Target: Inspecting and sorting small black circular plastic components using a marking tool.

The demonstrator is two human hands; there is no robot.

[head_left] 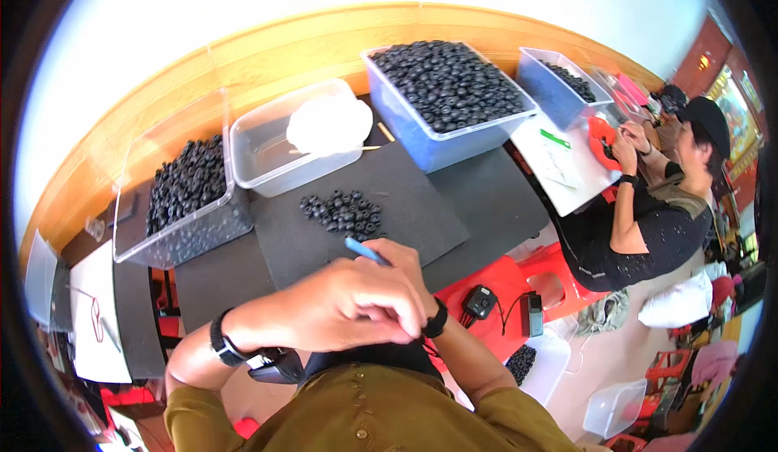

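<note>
Both my hands are raised close to my chest, above the front edge of a black mat. My left hand lies in front, its fingers curled closed over my right hand, most of which is hidden. A thin blue stick-like tool pokes out up and to the left from between the hands; the right hand's fingers appear to pinch it. A small pile of black ring-shaped parts lies on the mat just beyond the hands. Both wrists wear black bands.
Clear bins stand along the table's back: one at left with black parts, one holding a white bag, a full one, another further right. A seated person works at right. A red stool carries small black devices.
</note>
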